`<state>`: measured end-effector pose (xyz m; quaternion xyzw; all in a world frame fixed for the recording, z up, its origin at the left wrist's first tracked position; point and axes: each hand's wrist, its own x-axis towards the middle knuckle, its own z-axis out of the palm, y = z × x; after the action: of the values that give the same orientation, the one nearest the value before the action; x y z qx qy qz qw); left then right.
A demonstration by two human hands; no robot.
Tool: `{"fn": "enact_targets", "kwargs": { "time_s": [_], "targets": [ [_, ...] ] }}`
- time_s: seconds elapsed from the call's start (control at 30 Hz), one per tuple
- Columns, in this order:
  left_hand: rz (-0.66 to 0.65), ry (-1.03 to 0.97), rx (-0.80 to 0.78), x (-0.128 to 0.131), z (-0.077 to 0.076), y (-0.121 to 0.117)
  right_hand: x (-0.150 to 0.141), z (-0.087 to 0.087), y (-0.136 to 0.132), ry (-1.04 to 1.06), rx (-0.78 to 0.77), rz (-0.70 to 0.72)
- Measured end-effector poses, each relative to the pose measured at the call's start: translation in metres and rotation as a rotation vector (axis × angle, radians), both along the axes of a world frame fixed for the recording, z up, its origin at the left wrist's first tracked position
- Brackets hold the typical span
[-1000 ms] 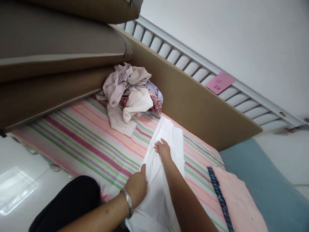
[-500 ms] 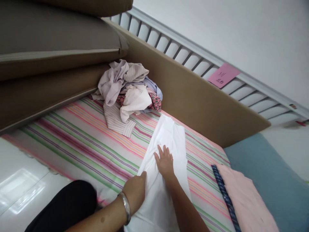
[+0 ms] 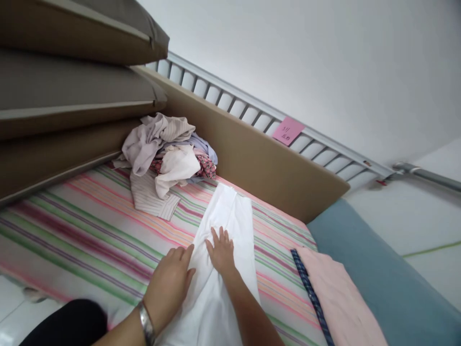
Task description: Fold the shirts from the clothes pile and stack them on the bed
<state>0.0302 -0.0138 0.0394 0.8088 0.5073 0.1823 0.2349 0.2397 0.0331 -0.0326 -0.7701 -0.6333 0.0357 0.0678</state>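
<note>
Right grip (image 3: 221, 252): wide, fingers spread, palm down on a white cloth (image 3: 239, 226). Left grip (image 3: 169, 278): likewise wide, fingers extended at the cloth's left edge. The cloth lies lengthwise on a striped sheet (image 3: 108, 226); a heap of crumpled clothes (image 3: 176, 166) sits beyond, left; a pink garment (image 3: 342, 293) lies apart, right.

Writing can be seen on a pink paper (image 3: 288, 130). The paper is set at the top edge of the white radiator (image 3: 225, 102), a bit past the middle toward the right end. Two short lines are written on it by hand, in dark marks. In the top line, what looks like "311" can be read. The bottom line is too small and blurry to be read.
</note>
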Motion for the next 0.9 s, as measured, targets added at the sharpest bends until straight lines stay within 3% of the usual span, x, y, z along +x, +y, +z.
{"fn": "enact_targets", "kwargs": {
  "time_s": [0.17,0.27,0.37,0.47,0.6,0.77,0.9],
  "targets": [
    [-0.263,-0.091,0.157,0.051,-0.003,0.043,0.039,0.041,0.014,0.178,0.021,0.074],
    [-0.435,-0.071,0.171,0.096,-0.012,0.080,0.082,0.065,0.031,0.176,0.133,0.002],
    [-0.514,-0.031,0.154,0.136,-0.027,0.111,0.120,0.073,0.060,0.155,0.166,-0.066],
    [-0.532,0.011,0.118,0.157,-0.048,0.126,0.146,0.067,0.100,0.116,0.127,-0.106],
    [-0.527,-0.015,0.139,0.161,-0.068,0.128,0.167,0.047,0.164,0.059,0.047,-0.130],
    [-0.529,-0.070,0.098,0.160,-0.072,0.127,0.185,0.024,0.230,0.014,-0.043,-0.143],
    [-0.513,-0.104,0.074,0.161,-0.073,0.128,0.201,0.023,0.262,0.004,-0.092,-0.133]
  ]
}}
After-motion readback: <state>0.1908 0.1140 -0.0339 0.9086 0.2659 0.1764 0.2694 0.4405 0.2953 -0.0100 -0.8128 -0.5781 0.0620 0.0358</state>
